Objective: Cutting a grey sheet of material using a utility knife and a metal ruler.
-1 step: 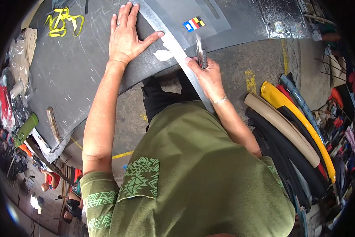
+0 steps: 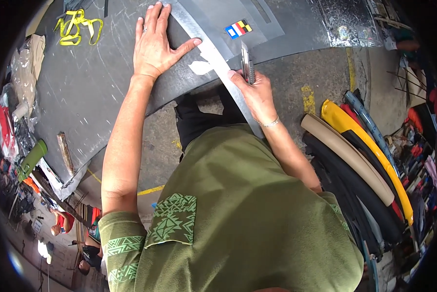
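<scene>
My left hand [image 2: 155, 51] lies flat on the dark work table [image 2: 92, 87], fingers stretched out and thumb reaching to the edge of a long metal straightedge [image 2: 216, 58]. That straightedge runs diagonally across the table and past its near edge toward my body. In my right hand [image 2: 258, 97] is a snap-off utility knife [image 2: 248, 68], its blade pointing away from me. My right thumb rests against the straightedge. Beyond the knife lies a grey sheet [image 2: 218, 22] with a small multicoloured patch [image 2: 238, 29]. A white scrap [image 2: 201, 67] sits beside the straightedge, near my left thumb.
A tangled yellow strap [image 2: 77, 28] lies at the far left of the table. Clear plastic [image 2: 352, 29] covers its right part. Material rolls, including a yellow one [image 2: 362, 141] and a tan one [image 2: 347, 155], stand at the right. Two people are at the lower left.
</scene>
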{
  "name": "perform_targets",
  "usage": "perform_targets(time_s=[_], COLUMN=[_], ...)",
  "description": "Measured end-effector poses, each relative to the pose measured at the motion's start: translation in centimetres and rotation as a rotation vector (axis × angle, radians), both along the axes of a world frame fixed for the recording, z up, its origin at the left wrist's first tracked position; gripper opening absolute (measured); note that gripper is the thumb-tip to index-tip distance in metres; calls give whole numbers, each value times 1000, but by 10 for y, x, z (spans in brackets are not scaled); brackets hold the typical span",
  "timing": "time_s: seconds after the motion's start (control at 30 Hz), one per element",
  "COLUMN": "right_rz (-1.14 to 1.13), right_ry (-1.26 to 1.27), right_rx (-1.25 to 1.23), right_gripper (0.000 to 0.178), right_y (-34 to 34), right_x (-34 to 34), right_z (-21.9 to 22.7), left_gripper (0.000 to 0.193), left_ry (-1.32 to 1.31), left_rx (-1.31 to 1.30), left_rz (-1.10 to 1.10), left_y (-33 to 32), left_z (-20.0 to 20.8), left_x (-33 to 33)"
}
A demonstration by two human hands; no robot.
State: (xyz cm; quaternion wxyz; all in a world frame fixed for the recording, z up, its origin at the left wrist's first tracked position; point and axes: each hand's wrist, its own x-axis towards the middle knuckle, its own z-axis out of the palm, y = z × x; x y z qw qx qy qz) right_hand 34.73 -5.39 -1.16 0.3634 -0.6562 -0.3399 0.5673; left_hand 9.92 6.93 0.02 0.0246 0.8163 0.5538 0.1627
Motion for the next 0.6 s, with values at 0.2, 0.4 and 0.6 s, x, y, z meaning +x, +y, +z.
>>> perform_targets(time_s=[0.2,0.4,0.6], right_rz=[37,40,37], right_ry=[7,13,28], right_rx=[-76,-64,-54], right_gripper=[22,22,22], right_y=[3,3,0], right_x=[3,3,3], right_z=[10,7,2], left_gripper=[116,113,113], left_ry=[-2,20,37], left_rx=[-251,-238,-240], left_rz=[82,83,86], left_y=[-1,-3,-3], left_z=[29,31,32], left_x=[13,12,13])
